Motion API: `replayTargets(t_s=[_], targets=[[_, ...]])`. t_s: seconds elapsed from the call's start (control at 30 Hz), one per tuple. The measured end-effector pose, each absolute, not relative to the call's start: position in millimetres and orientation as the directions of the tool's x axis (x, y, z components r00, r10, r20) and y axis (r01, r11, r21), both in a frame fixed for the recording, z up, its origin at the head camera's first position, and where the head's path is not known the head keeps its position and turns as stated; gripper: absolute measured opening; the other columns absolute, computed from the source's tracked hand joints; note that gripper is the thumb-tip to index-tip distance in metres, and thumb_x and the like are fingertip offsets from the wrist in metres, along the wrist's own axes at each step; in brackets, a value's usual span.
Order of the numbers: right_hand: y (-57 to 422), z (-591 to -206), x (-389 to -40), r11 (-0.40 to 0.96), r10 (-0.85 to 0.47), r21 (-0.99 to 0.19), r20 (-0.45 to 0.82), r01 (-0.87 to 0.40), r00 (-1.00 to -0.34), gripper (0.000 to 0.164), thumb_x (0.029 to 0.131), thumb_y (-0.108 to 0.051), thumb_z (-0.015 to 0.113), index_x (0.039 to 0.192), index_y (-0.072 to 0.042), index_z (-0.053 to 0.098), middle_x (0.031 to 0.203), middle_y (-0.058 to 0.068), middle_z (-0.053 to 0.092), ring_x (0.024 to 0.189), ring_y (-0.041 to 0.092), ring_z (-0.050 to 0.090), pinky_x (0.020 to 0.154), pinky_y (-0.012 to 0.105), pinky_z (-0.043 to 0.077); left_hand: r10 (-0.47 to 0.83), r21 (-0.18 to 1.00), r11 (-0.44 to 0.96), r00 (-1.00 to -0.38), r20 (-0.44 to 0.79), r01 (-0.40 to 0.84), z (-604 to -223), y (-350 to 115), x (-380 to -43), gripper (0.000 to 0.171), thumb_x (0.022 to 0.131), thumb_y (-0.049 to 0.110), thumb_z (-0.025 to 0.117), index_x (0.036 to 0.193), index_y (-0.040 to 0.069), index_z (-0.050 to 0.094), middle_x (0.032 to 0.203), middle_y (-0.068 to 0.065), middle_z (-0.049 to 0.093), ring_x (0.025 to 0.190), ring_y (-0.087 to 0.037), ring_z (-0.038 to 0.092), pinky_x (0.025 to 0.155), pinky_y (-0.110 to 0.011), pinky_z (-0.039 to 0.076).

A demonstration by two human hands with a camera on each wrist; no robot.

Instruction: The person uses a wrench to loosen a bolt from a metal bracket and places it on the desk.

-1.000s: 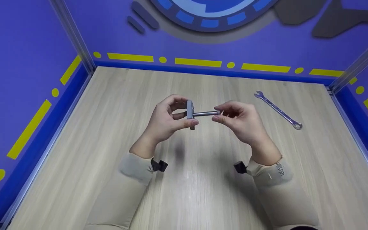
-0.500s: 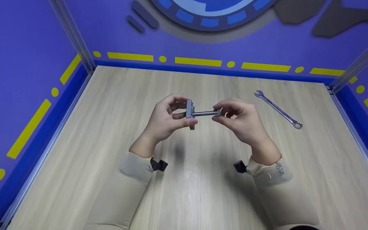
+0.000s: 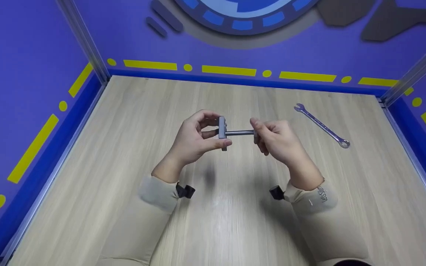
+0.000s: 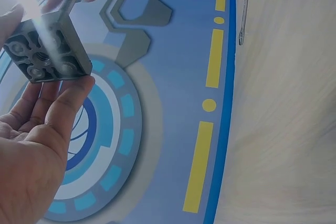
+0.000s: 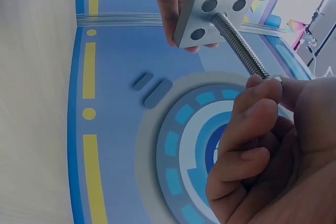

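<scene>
My left hand point(image 3: 190, 140) grips a square grey metal block point(image 3: 222, 127) by its edges, thumb on the near side and fingers on the far side. A long threaded bolt point(image 3: 239, 132) stands out of the block's middle toward the right. At the bolt's head end, my right hand point(image 3: 279, 139) pinches it between thumb and curled fingers; the head is mostly covered. The right wrist view shows round holes in the block's flat face point(image 5: 191, 17) around the bolt point(image 5: 239, 43). In the left wrist view, the block's recessed back point(image 4: 50, 51) is visible.
A combination wrench point(image 3: 322, 126) lies slantwise on the wooden table point(image 3: 220, 225), right of my right hand. Blue panels point(image 3: 231, 55) with yellow marks border the table at the back and sides.
My right hand has rolled at the bolt head: its thumb is now on top and its fingers are curled below. The left hand, with the block, has shifted slightly right. The wrench stays put.
</scene>
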State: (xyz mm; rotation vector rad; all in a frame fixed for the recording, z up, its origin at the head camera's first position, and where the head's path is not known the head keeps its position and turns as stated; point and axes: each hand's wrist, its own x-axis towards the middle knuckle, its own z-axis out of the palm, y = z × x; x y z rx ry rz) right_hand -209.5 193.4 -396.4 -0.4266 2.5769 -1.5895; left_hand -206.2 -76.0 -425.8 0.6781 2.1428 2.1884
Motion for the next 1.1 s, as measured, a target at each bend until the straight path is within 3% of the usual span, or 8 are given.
replayTargets(t_s=[0.23, 0.43, 0.6, 0.9, 1.1], targets=[[192.0, -394.5, -209.6, 0.391, -0.302, -0.895, 0.098, -0.217, -0.948, 0.041, 0.117, -0.031, 0.065, 0.089, -0.003, 0.073, 0.072, 0.0, 0.061, 0.064, 0.012, 0.057, 0.058, 0.023, 0.054, 0.275, 0.957, -0.042, -0.918, 0.286, 0.286, -424.6, -77.2, -206.7, 0.068, 0.084, 0.008, 0.099, 0.142, 0.0, 0.063, 0.138, -0.016, 0.068, 0.132, -0.028, 0.071, 0.117, -0.034, 0.065], [193.5, -393.4, -207.6, 0.326, -0.3, -0.894, 0.211, -0.308, -0.93, 0.013, 0.107, -0.011, 0.079, 0.112, 0.001, 0.08, 0.088, 0.003, 0.07, 0.072, 0.012, 0.064, 0.063, 0.02, 0.057, 0.264, 0.961, -0.051, -0.925, 0.275, 0.271, -422.8, -79.4, -207.0, 0.069, 0.084, 0.008, 0.099, 0.142, 0.0, 0.062, 0.139, -0.017, 0.067, 0.132, -0.029, 0.071, 0.117, -0.035, 0.065], [196.7, -393.7, -205.8, 0.364, -0.263, -0.858, 0.278, -0.362, -0.924, 0.023, 0.097, -0.002, 0.088, 0.12, -0.003, 0.084, 0.089, 0.001, 0.072, 0.073, 0.013, 0.061, 0.061, 0.017, 0.052, 0.269, 0.961, -0.06, -0.923, 0.275, 0.269, -421.9, -80.3, -206.9, 0.069, 0.085, 0.008, 0.099, 0.143, 0.0, 0.061, 0.139, -0.017, 0.067, 0.132, -0.029, 0.071, 0.117, -0.035, 0.065], [195.9, -396.2, -205.7, 0.339, -0.258, -0.813, 0.403, -0.473, -0.878, 0.024, 0.09, 0.008, 0.09, 0.111, -0.004, 0.087, 0.091, -0.006, 0.077, 0.072, 0.01, 0.063, 0.06, 0.016, 0.054, 0.289, 0.96, -0.121, -0.916, 0.278, 0.254, -422.5, -80.6, -207.0, 0.065, 0.086, 0.005, 0.096, 0.141, -0.001, 0.061, 0.134, -0.015, 0.067, 0.125, -0.026, 0.072, 0.114, -0.043, 0.068], [193.4, -394.0, -205.2, 0.336, -0.27, -0.851, 0.324, -0.404, -0.907, 0.038, 0.091, 0.0, 0.093, 0.128, -0.005, 0.084, 0.097, 0.002, 0.078, 0.075, 0.01, 0.065, 0.063, 0.016, 0.054, 0.276, 0.954, -0.151, -0.916, 0.291, 0.258, -423.6, -82.2, -207.6, 0.062, 0.086, 0.004, 0.096, 0.138, -0.001, 0.063, 0.13, -0.012, 0.069, 0.122, -0.024, 0.073, 0.112, -0.045, 0.069]])
